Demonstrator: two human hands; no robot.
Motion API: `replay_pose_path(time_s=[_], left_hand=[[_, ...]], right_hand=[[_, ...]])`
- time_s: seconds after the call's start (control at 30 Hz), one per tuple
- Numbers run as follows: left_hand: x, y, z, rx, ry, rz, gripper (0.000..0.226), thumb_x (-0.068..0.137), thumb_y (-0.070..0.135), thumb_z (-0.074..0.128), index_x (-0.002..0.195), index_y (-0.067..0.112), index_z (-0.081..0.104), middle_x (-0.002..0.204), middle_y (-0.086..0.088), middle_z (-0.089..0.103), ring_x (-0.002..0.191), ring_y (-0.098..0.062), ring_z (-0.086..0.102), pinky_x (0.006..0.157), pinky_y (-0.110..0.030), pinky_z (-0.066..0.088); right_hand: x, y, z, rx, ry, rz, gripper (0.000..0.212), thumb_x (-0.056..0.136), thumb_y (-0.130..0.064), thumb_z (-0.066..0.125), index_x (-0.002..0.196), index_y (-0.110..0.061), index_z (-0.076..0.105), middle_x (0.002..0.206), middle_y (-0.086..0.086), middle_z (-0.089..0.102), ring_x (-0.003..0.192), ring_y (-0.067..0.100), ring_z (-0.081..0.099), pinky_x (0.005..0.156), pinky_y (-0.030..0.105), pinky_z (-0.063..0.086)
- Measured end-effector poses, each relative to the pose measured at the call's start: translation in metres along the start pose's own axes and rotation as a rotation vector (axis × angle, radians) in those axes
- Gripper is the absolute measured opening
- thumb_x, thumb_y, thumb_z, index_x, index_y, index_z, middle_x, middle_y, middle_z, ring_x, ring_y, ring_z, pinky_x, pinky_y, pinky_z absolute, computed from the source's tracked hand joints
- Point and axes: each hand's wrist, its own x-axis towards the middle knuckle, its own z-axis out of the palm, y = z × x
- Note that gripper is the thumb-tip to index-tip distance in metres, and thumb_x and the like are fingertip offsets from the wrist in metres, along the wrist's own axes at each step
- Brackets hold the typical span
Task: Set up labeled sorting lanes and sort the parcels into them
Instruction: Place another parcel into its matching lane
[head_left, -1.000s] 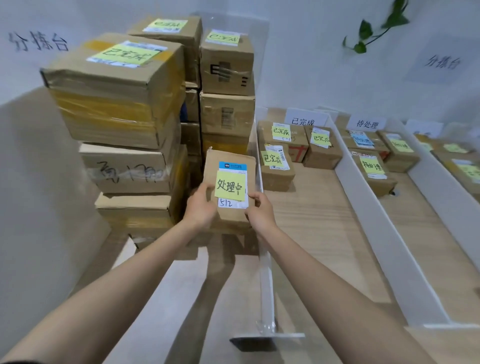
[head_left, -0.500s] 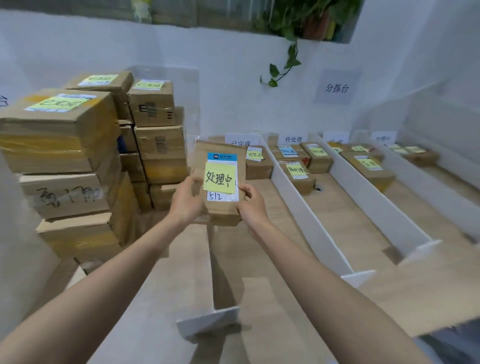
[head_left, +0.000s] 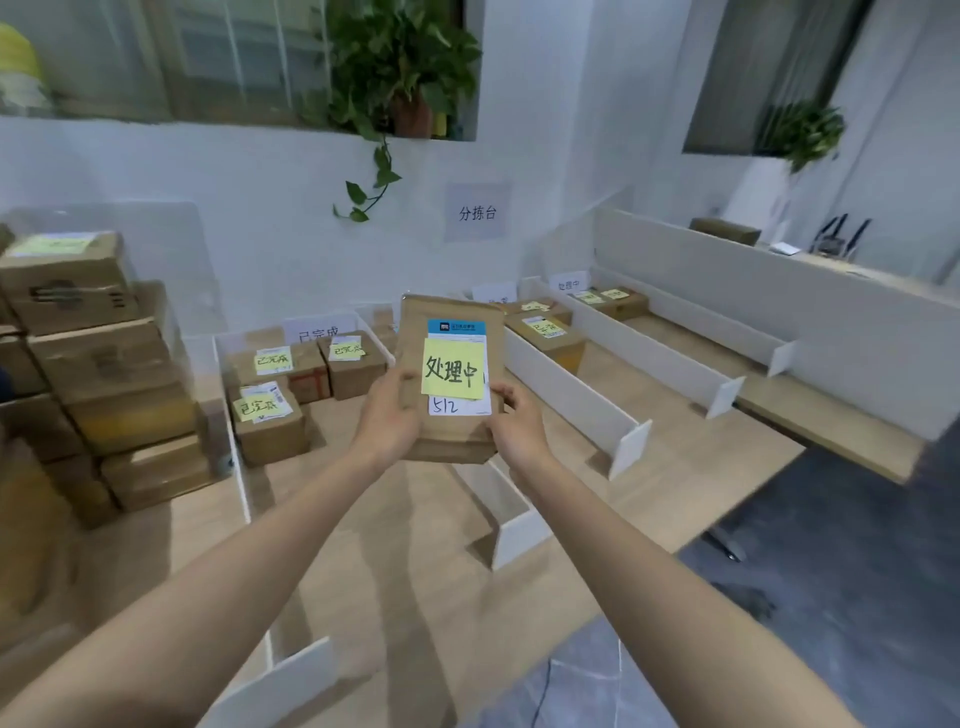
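Observation:
I hold a small brown parcel upright in front of me, above the table. It bears a blue-and-white label and a yellow note reading 处理中. My left hand grips its left edge and my right hand grips its right edge. Behind it run several lanes split by white dividers. The left lane, signed 已完成, holds three noted parcels. The lanes further right hold noted parcels too, and one sign reads 处理中.
A stack of unsorted cardboard boxes stands at the left behind a clear panel. A white partition bounds the table's far right side. The table's front edge drops to a dark floor. Plants hang on the back wall.
I have turned right with the parcel, from the box stack toward the lanes. The stack has slid to the left of view, and the parcel stays in both hands.

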Motion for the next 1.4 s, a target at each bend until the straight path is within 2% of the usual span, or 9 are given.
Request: replay_pose_path(time_s=[0.13, 0.23, 0.37, 0.5, 0.63, 0.7, 0.87, 1.0, 1.4], left_hand=[[-0.008, 0.034, 0.046, -0.001, -0.050, 0.042, 0.059, 0.078, -0.012, 0.040, 0.130, 0.013, 0.049, 0.132, -0.003, 0.052, 0.123, -0.020, 0.046, 0.090, -0.024, 0.037], [-0.016, 0.057, 0.084, -0.030, -0.113, 0.106, 0.056, 0.080, -0.010, 0.042, 0.131, 0.013, 0.048, 0.135, -0.005, 0.051, 0.123, -0.023, 0.047, 0.093, -0.030, 0.041], [-0.026, 0.087, 0.130, -0.069, -0.194, 0.164, 0.055, 0.081, -0.010, 0.042, 0.132, 0.011, 0.048, 0.136, -0.005, 0.050, 0.125, -0.021, 0.044, 0.089, -0.023, 0.036], [-0.032, 0.112, 0.167, -0.085, -0.254, 0.216, 0.058, 0.079, -0.009, 0.039, 0.132, 0.013, 0.049, 0.137, -0.005, 0.050, 0.126, -0.021, 0.044, 0.099, -0.027, 0.037], [-0.040, 0.132, 0.199, -0.110, -0.349, 0.276, 0.059, 0.079, -0.010, 0.040, 0.133, 0.014, 0.048, 0.136, -0.003, 0.050, 0.125, -0.018, 0.044, 0.091, -0.018, 0.033], [-0.042, 0.138, 0.212, -0.118, -0.395, 0.292, 0.061, 0.078, -0.010, 0.041, 0.133, 0.015, 0.048, 0.137, -0.003, 0.050, 0.125, -0.018, 0.044, 0.090, -0.018, 0.032], [-0.043, 0.150, 0.241, -0.139, -0.500, 0.327, 0.061, 0.079, -0.009, 0.043, 0.133, 0.019, 0.046, 0.137, -0.001, 0.048, 0.127, -0.018, 0.043, 0.105, -0.031, 0.037], [-0.044, 0.161, 0.255, -0.160, -0.568, 0.368, 0.057, 0.082, -0.008, 0.043, 0.132, 0.019, 0.046, 0.136, 0.000, 0.048, 0.129, -0.018, 0.041, 0.102, -0.027, 0.035], [-0.022, 0.157, 0.262, -0.200, -0.663, 0.467, 0.050, 0.085, -0.007, 0.047, 0.127, 0.020, 0.047, 0.136, -0.002, 0.050, 0.126, -0.018, 0.044, 0.101, -0.031, 0.039]], right_hand=[[-0.011, -0.004, -0.057, 0.002, 0.112, 0.007, 0.027, 0.090, -0.004, 0.055, 0.105, -0.025, 0.059, 0.117, -0.007, 0.059, 0.107, 0.014, 0.057, 0.084, 0.032, 0.053], [-0.021, -0.007, -0.104, 0.009, 0.183, 0.023, 0.035, 0.088, 0.000, 0.050, 0.099, -0.032, 0.057, 0.117, -0.007, 0.058, 0.103, 0.018, 0.059, 0.073, 0.031, 0.050], [-0.035, -0.014, -0.161, 0.001, 0.276, 0.021, 0.047, 0.081, 0.011, 0.042, 0.106, -0.027, 0.056, 0.118, -0.004, 0.055, 0.103, 0.020, 0.058, 0.062, 0.025, 0.047], [-0.047, -0.019, -0.206, 0.005, 0.354, -0.002, 0.044, 0.081, 0.011, 0.047, 0.103, -0.026, 0.055, 0.117, -0.004, 0.056, 0.107, 0.022, 0.058, 0.073, 0.033, 0.049], [-0.064, -0.024, -0.243, -0.006, 0.452, -0.026, 0.041, 0.083, 0.010, 0.047, 0.107, -0.023, 0.054, 0.110, -0.009, 0.054, 0.107, 0.020, 0.057, 0.073, 0.034, 0.050], [-0.071, -0.025, -0.258, -0.024, 0.496, -0.022, 0.042, 0.084, 0.011, 0.047, 0.112, -0.020, 0.054, 0.113, -0.007, 0.053, 0.108, 0.018, 0.055, 0.082, 0.040, 0.053], [-0.083, -0.024, -0.280, -0.052, 0.616, -0.018, 0.043, 0.081, 0.003, 0.055, 0.109, -0.029, 0.056, 0.124, 0.000, 0.056, 0.116, 0.025, 0.055, 0.093, 0.052, 0.051], [-0.094, -0.033, -0.293, -0.070, 0.691, -0.016, 0.036, 0.087, -0.004, 0.061, 0.113, -0.027, 0.053, 0.123, -0.007, 0.052, 0.116, 0.018, 0.053, 0.096, 0.045, 0.050], [-0.080, -0.027, -0.286, -0.113, 0.822, -0.055, 0.035, 0.088, -0.004, 0.062, 0.118, -0.020, 0.057, 0.123, -0.004, 0.056, 0.113, 0.012, 0.050, 0.094, 0.033, 0.049]])
